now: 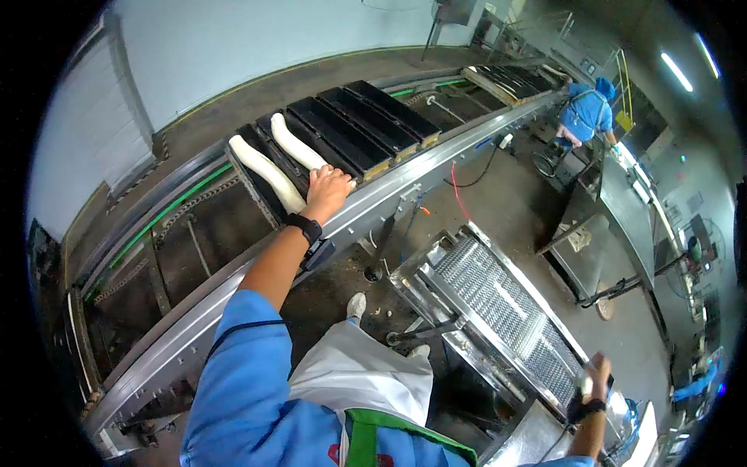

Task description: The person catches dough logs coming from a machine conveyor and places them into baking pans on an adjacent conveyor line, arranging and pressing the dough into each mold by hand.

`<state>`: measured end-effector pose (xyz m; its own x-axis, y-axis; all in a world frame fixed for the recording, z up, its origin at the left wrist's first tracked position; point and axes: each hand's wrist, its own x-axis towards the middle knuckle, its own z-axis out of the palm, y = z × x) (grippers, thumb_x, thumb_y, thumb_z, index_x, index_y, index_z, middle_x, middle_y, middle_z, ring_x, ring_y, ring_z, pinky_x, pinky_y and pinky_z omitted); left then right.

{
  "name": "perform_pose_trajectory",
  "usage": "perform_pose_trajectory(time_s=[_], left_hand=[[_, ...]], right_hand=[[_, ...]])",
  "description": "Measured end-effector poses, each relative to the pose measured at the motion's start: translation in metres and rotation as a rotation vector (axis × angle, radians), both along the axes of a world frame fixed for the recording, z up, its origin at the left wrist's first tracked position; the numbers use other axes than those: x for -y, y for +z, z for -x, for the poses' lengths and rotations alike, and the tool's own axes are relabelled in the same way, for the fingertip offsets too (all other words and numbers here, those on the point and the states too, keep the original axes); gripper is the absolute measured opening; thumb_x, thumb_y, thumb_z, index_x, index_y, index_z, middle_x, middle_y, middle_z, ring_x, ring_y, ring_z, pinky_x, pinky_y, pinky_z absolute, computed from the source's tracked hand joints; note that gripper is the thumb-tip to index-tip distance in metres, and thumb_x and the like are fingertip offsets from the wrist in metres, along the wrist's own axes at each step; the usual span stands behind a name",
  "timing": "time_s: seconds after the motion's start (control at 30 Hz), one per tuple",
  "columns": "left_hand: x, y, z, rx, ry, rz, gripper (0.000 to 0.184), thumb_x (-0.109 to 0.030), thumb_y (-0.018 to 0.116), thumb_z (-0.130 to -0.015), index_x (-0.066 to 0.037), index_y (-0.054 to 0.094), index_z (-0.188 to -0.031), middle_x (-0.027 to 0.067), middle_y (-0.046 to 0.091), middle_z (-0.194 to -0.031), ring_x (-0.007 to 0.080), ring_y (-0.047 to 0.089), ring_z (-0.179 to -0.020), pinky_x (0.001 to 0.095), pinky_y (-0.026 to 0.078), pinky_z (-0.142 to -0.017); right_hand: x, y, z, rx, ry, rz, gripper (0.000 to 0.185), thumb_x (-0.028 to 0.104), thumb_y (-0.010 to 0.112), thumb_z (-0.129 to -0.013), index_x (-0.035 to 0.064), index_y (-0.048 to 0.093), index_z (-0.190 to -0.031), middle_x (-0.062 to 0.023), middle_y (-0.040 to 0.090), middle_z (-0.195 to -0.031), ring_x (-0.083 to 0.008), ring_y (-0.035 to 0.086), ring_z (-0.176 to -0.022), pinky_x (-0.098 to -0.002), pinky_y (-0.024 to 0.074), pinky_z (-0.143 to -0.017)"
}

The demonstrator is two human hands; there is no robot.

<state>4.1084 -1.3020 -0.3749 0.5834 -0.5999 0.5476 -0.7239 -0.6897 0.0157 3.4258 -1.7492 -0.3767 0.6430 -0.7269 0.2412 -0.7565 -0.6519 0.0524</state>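
Note:
My left hand (pixel 329 188) lies over the near end of a long pale dough roll (pixel 294 145), with its fingers slightly apart and pressing down on it. That roll sits in a black baking pan (pixel 342 134), one of several joined side by side in a set. To the left, a second dough roll (pixel 267 173) lies lengthwise in the outermost pan. My right hand (pixel 597 377) is low at the right, beside the far end of a metal mesh conveyor (pixel 506 311). A small pale patch shows by its palm; the fingers are blurred and partly hidden.
The pan set rides on a chain conveyor with a steel side rail (pixel 373 204). More pans (pixel 510 80) stand farther along it. A co-worker in blue (pixel 589 113) is at the upper right beside a steel table (pixel 629 206). A red cord (pixel 459 194) hangs by the rail.

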Motion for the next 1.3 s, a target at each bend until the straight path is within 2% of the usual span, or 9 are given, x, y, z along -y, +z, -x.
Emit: perform_pose_trajectory(time_s=[0.1, 0.13, 0.33, 0.5, 0.57, 0.7, 0.97, 1.13, 1.3], left_hand=[[0.008, 0.007, 0.002, -0.16, 0.031, -0.11, 0.026, -0.031, 0.04, -0.079, -0.013, 0.057, -0.088, 0.0021, 0.052, -0.092, 0.0217, 0.039, -0.097, 0.0394, 0.027, -0.078], [0.01, 0.005, 0.0, -0.16, 0.043, -0.092, 0.026, -0.03, 0.041, -0.079, -0.013, 0.057, -0.088, 0.0022, 0.052, -0.092, 0.0217, 0.04, -0.096, 0.039, 0.028, -0.078], [0.008, 0.009, 0.005, -0.143, 0.047, -0.061, 0.025, -0.03, 0.042, -0.079, -0.011, 0.058, -0.083, 0.0025, 0.054, -0.085, 0.0217, 0.043, -0.089, 0.0375, 0.03, -0.075], [0.007, 0.006, 0.002, -0.144, 0.023, -0.056, 0.026, -0.03, 0.042, -0.079, -0.01, 0.058, -0.079, 0.0044, 0.056, -0.079, 0.0219, 0.044, -0.083, 0.037, 0.031, -0.072], [0.008, 0.004, -0.001, -0.164, 0.056, -0.091, 0.026, -0.03, 0.042, -0.079, -0.01, 0.057, -0.079, 0.0047, 0.056, -0.08, 0.0219, 0.044, -0.084, 0.0368, 0.031, -0.073], [0.004, 0.005, 0.0, -0.15, 0.027, -0.074, 0.026, -0.03, 0.041, -0.08, -0.01, 0.057, -0.081, 0.0045, 0.056, -0.081, 0.0214, 0.044, -0.085, 0.0367, 0.03, -0.075], [-0.003, 0.014, 0.002, -0.081, -0.022, -0.102, 0.023, -0.028, 0.041, -0.08, -0.01, 0.057, -0.08, 0.0046, 0.055, -0.08, 0.0215, 0.045, -0.084, 0.0383, 0.031, -0.072], [0.013, -0.006, -0.021, 0.121, -0.144, -0.046, 0.018, -0.019, 0.046, -0.072, -0.009, 0.057, -0.063, 0.0073, 0.054, -0.061, 0.0229, 0.054, -0.065, 0.038, 0.041, -0.058], [0.024, 0.001, -0.025, 0.083, -0.09, -0.265, 0.024, -0.022, 0.04, -0.08, -0.008, 0.057, -0.086, 0.0086, 0.057, -0.08, 0.0251, 0.052, -0.078, 0.0357, 0.042, -0.064]], right_hand=[[0.026, 0.092, -0.034, 0.157, -0.088, 0.074, 0.017, 0.013, 0.058, -0.062, 0.0039, 0.047, -0.07, -0.0081, 0.049, -0.055, -0.0173, 0.045, -0.047, -0.0307, 0.039, -0.041], [-0.019, 0.145, -0.079, 0.62, -0.215, -0.379, 0.022, 0.018, 0.058, -0.066, 0.0063, 0.047, -0.082, -0.0017, 0.052, -0.064, -0.0116, 0.047, -0.052, -0.0246, 0.0383, -0.04], [-0.12, 0.288, -0.245, 0.967, 0.152, -0.65, 0.035, 0.025, 0.051, -0.073, 0.0106, 0.046, -0.104, -0.001, 0.051, -0.09, -0.009, 0.049, -0.079, -0.0227, 0.0405, -0.058], [-0.127, 0.261, -0.397, 1.04, 0.615, -0.672, 0.029, 0.021, 0.05, -0.075, 0.0091, 0.047, -0.101, -0.004, 0.049, -0.093, -0.0164, 0.046, -0.091, -0.0287, 0.0439, -0.067], [-0.2, 0.253, -0.473, 1.196, 0.601, -1.12, 0.026, 0.019, 0.05, -0.075, 0.0012, 0.047, -0.094, -0.0097, 0.05, -0.091, -0.0197, 0.051, -0.081, -0.028, 0.045, -0.067], [-0.233, 0.165, -0.577, 0.664, 0.691, -1.484, 0.054, 0.021, 0.056, -0.074, 0.0042, 0.027, -0.116, -0.0124, 0.042, -0.108, -0.02, 0.049, -0.087, -0.0302, 0.0416, -0.074], [-0.192, 0.082, -0.482, 0.212, 0.507, -1.384, 0.054, 0.031, 0.058, -0.072, 0.0046, 0.038, -0.115, -0.0079, 0.042, -0.113, -0.0178, 0.042, -0.098, -0.0326, 0.0387, -0.077], [-0.095, 0.008, -0.312, 0.062, 0.227, -0.961, 0.03, 0.025, 0.057, -0.073, 0.0088, 0.053, -0.097, -0.0038, 0.056, -0.082, -0.0137, 0.051, -0.078, -0.0267, 0.0424, -0.065], [-0.075, -0.046, -0.129, -0.321, -0.055, -0.514, 0.035, 0.029, 0.061, -0.066, 0.0073, 0.055, -0.093, -0.0143, 0.055, -0.091, -0.0295, 0.052, -0.08, -0.0388, 0.0408, -0.069]])
